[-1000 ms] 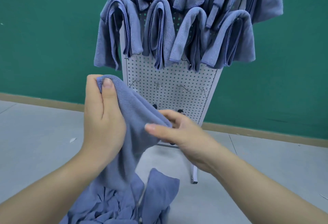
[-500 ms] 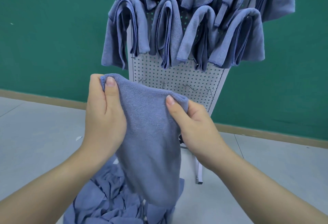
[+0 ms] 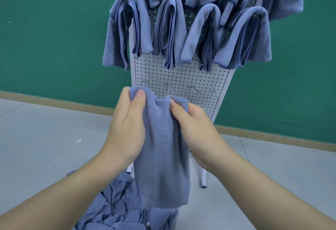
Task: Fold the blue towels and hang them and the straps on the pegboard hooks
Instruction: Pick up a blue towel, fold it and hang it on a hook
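Blue microfibre, folded into a long narrow strip, hangs between the two hands: this towel (image 3: 163,149) is held up in front of the lower part of the pegboard (image 3: 181,76), its top fold level with the row of bare hooks. The left hand (image 3: 127,124) pinches the upper left corner, thumb on the near face and fingers curled behind; the right hand (image 3: 192,120) pinches the upper right corner the same way, so both are closed on the cloth. Between the two grips the top edge sags into a small dip. The lower end of the strip hangs free above the pile of unfolded towels (image 3: 118,209) on the floor.

Just behind the towel's top edge stands the empty hook row (image 3: 167,86), four wire hooks across the board. Above it a row of folded towels (image 3: 181,35) is already draped over hooks, and more hang higher, cut off at the upper edge of the board.

The step in hand looks like squaring the fold before draping. To do it well, the corners should probably be drawn apart just enough to take out the dip, the layers kept aligned at the edges, and the strip then laid over one bare hook at its midpoint so both halves hang evenly.
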`<action>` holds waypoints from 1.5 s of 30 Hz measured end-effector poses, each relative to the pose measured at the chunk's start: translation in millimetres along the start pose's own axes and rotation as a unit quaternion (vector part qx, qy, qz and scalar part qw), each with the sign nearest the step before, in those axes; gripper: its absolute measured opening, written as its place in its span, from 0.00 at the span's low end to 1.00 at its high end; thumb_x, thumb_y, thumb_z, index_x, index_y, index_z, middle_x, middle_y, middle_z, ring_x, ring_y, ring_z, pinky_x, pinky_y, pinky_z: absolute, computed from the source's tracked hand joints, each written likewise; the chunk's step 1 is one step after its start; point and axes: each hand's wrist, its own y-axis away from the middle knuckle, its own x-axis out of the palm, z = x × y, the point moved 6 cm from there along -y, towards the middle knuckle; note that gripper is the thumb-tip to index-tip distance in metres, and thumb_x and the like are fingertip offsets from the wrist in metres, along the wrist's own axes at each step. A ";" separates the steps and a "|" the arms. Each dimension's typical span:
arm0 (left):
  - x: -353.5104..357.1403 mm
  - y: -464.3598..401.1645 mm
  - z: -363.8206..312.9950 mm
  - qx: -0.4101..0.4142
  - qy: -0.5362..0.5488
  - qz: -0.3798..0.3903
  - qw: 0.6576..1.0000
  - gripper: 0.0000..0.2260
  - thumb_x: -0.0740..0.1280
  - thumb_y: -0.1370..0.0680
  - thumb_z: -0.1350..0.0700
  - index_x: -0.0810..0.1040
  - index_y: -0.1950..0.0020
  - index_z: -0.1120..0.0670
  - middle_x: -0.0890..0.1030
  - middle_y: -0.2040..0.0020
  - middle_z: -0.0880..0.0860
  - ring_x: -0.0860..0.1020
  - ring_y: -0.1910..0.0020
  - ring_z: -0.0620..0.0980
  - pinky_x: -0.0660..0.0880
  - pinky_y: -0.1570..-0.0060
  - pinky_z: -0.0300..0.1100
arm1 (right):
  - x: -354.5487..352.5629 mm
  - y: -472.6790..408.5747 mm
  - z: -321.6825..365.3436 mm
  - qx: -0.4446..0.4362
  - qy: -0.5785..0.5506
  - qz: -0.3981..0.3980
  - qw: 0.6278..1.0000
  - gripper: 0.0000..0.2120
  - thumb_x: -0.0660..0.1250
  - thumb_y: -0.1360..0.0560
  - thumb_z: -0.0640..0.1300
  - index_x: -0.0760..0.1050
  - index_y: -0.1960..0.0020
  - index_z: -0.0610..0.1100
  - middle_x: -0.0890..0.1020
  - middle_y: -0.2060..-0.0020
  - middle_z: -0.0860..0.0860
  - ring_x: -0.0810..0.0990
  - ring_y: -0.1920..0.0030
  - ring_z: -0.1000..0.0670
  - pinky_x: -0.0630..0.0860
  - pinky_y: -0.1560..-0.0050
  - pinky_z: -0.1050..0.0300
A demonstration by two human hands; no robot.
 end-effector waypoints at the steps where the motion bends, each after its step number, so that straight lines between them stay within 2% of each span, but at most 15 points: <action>1: -2.4 -0.3 -4.5 0.027 -0.007 -0.006 1.000 0.12 0.56 0.13 0.52 0.68 0.53 0.54 0.72 0.60 0.41 0.71 0.60 0.39 0.70 0.57 0.31 | -2.6 -0.8 -0.5 0.011 -0.013 -0.003 1.000 0.17 0.62 0.15 0.51 0.83 0.46 0.39 0.87 0.46 0.41 0.84 0.40 0.41 0.76 0.33 0.37; 4: -7.5 -0.1 -15.5 0.094 -0.037 -0.016 0.995 0.10 0.55 0.15 0.49 0.66 0.54 0.51 0.70 0.59 0.41 0.69 0.60 0.39 0.69 0.57 0.31 | -9.4 -1.0 1.1 0.034 -0.059 -0.012 0.998 0.15 0.62 0.14 0.49 0.84 0.43 0.41 0.88 0.47 0.45 0.85 0.41 0.44 0.78 0.33 0.41; 8: -7.6 0.7 -20.8 0.117 -0.047 -0.008 0.992 0.08 0.56 0.15 0.50 0.67 0.54 0.48 0.70 0.58 0.43 0.69 0.61 0.37 0.69 0.57 0.30 | -13.2 -1.8 2.2 0.037 -0.079 -0.025 0.996 0.14 0.63 0.15 0.49 0.83 0.42 0.41 0.88 0.47 0.46 0.86 0.41 0.45 0.78 0.33 0.42; 10: -8.0 -1.0 -19.8 0.103 -0.010 0.006 0.995 0.07 0.58 0.16 0.49 0.69 0.53 0.48 0.73 0.56 0.46 0.71 0.58 0.42 0.71 0.54 0.37 | -12.5 -1.5 3.0 0.033 -0.087 -0.025 0.995 0.13 0.64 0.15 0.48 0.83 0.41 0.40 0.88 0.47 0.45 0.85 0.41 0.45 0.78 0.34 0.42; 13: -8.4 -2.3 -16.9 0.068 0.075 0.019 0.995 0.06 0.61 0.17 0.49 0.73 0.52 0.48 0.75 0.53 0.54 0.73 0.53 0.50 0.73 0.48 0.53 | -9.9 -0.8 3.6 0.031 -0.095 -0.016 0.995 0.14 0.64 0.15 0.47 0.81 0.40 0.38 0.87 0.45 0.43 0.85 0.40 0.43 0.79 0.34 0.43; 14: -8.6 -2.0 -17.5 0.066 0.087 0.019 0.994 0.06 0.62 0.17 0.49 0.73 0.52 0.48 0.75 0.53 0.55 0.73 0.52 0.51 0.72 0.48 0.55 | -9.2 -0.8 4.2 0.029 -0.097 -0.014 0.995 0.14 0.63 0.15 0.46 0.81 0.39 0.37 0.87 0.45 0.42 0.85 0.40 0.42 0.78 0.34 0.42; 17: -10.2 -0.7 -22.0 0.073 0.086 0.008 0.994 0.06 0.62 0.18 0.49 0.73 0.52 0.48 0.76 0.54 0.54 0.74 0.54 0.51 0.73 0.49 0.54 | -9.1 -0.3 6.8 0.023 -0.090 -0.008 0.996 0.13 0.63 0.15 0.47 0.81 0.43 0.38 0.87 0.46 0.43 0.86 0.43 0.42 0.80 0.38 0.45; 20: -12.9 -2.4 -22.0 0.055 0.106 0.000 0.993 0.06 0.63 0.18 0.49 0.73 0.52 0.49 0.77 0.54 0.51 0.75 0.54 0.50 0.75 0.49 0.52 | -6.7 0.9 8.2 0.024 -0.077 0.003 0.997 0.14 0.63 0.15 0.47 0.78 0.56 0.41 0.83 0.56 0.44 0.81 0.55 0.46 0.75 0.51 0.51; 23: -9.2 -3.0 -16.9 0.017 0.135 0.017 0.991 0.06 0.64 0.18 0.49 0.74 0.51 0.51 0.79 0.53 0.54 0.77 0.52 0.51 0.76 0.48 0.54 | -3.7 0.8 6.7 0.019 -0.064 0.004 0.998 0.17 0.64 0.15 0.49 0.76 0.61 0.42 0.79 0.59 0.44 0.76 0.55 0.48 0.70 0.50 0.51; 26: -3.7 -0.8 -10.6 -0.024 0.161 0.026 0.986 0.07 0.64 0.15 0.53 0.74 0.50 0.53 0.79 0.53 0.56 0.78 0.53 0.52 0.77 0.49 0.51 | -0.8 1.2 3.2 0.026 -0.054 0.008 0.998 0.16 0.66 0.16 0.49 0.77 0.59 0.41 0.79 0.60 0.45 0.75 0.57 0.48 0.69 0.50 0.49; 30: 1.2 1.0 -7.8 -0.033 0.142 0.046 0.988 0.07 0.63 0.16 0.53 0.76 0.51 0.53 0.82 0.57 0.52 0.80 0.56 0.50 0.78 0.52 0.49 | 1.1 2.9 1.1 0.049 -0.067 0.006 0.997 0.10 0.66 0.17 0.44 0.82 0.52 0.40 0.85 0.57 0.45 0.80 0.57 0.49 0.75 0.51 0.51; 33: 0.3 -1.2 -7.3 -0.041 0.142 0.049 0.988 0.07 0.64 0.15 0.53 0.76 0.49 0.54 0.83 0.54 0.59 0.81 0.52 0.53 0.78 0.46 0.54 | -2.1 3.5 7.6 0.038 -0.068 -0.005 0.997 0.10 0.67 0.17 0.44 0.82 0.55 0.45 0.85 0.61 0.50 0.80 0.61 0.52 0.75 0.58 0.59; 38: -15.3 -10.1 -0.9 -0.053 0.121 -0.022 0.991 0.07 0.63 0.14 0.53 0.75 0.50 0.53 0.81 0.54 0.54 0.80 0.53 0.50 0.77 0.44 0.55 | -14.4 3.7 19.6 -0.002 -0.064 -0.042 0.997 0.12 0.68 0.18 0.46 0.80 0.60 0.48 0.80 0.66 0.52 0.75 0.65 0.53 0.69 0.61 0.57; 42: -24.7 -15.9 4.9 -0.057 0.110 -0.047 0.991 0.07 0.65 0.15 0.52 0.75 0.52 0.52 0.83 0.59 0.51 0.79 0.57 0.51 0.75 0.51 0.51 | -24.8 1.6 25.2 -0.042 -0.051 -0.071 0.995 0.09 0.69 0.18 0.45 0.82 0.56 0.44 0.81 0.61 0.45 0.75 0.58 0.49 0.70 0.51 0.51; 45: -22.8 -15.7 4.0 -0.048 0.101 -0.037 0.993 0.07 0.65 0.15 0.53 0.75 0.53 0.52 0.81 0.60 0.51 0.77 0.57 0.50 0.73 0.53 0.49 | -32.5 0.6 25.1 -0.041 -0.002 -0.090 0.995 0.08 0.70 0.19 0.45 0.82 0.55 0.43 0.79 0.62 0.46 0.73 0.59 0.50 0.70 0.52 0.54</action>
